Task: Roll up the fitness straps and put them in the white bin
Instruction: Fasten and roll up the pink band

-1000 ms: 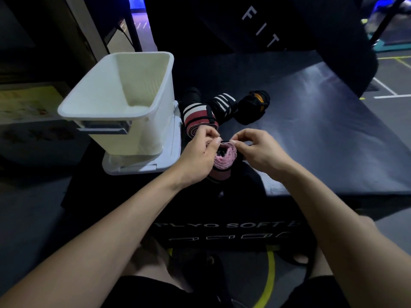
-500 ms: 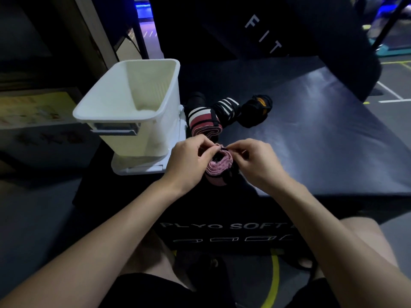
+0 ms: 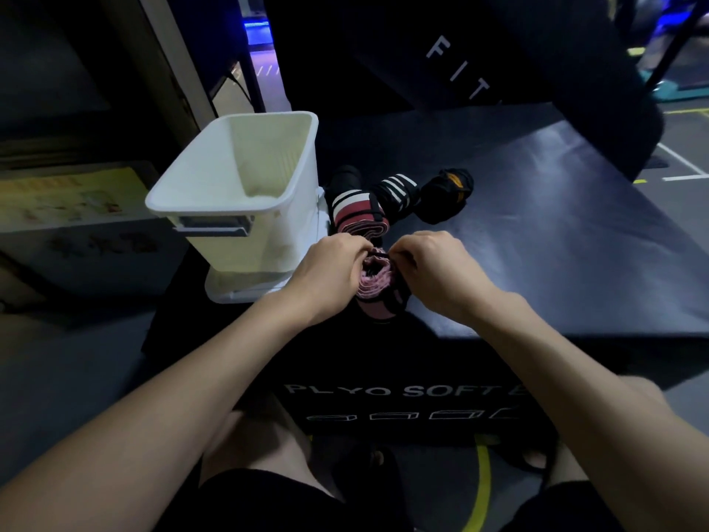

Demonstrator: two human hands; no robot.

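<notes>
We see both forearms reach forward, the left hand (image 3: 330, 274) and right hand (image 3: 435, 270) facing each other, fingers curled and pinching the pink rolled strap (image 3: 374, 286) at the plyo box's (image 3: 537, 240) near edge, just beside the white bin (image 3: 238, 201).

The white bin (image 3: 245, 186) stood open-topped at the bench's (image 3: 556, 240) left edge, its mouth unobstructed from above. Between bin and hands the gap was tight — the red-striped roll (image 3: 355, 213) lay just beside the bin wall, with the black-and-white roll (image 3: 397, 192) and the black roll (image 3: 445, 193) ranged to its right. Both hands crowded the near edge around the pink strap (image 3: 376, 284). To the right the bench lay bare — wide room there. A dark slanted pad (image 3: 498, 63) overhung the far side.
</notes>
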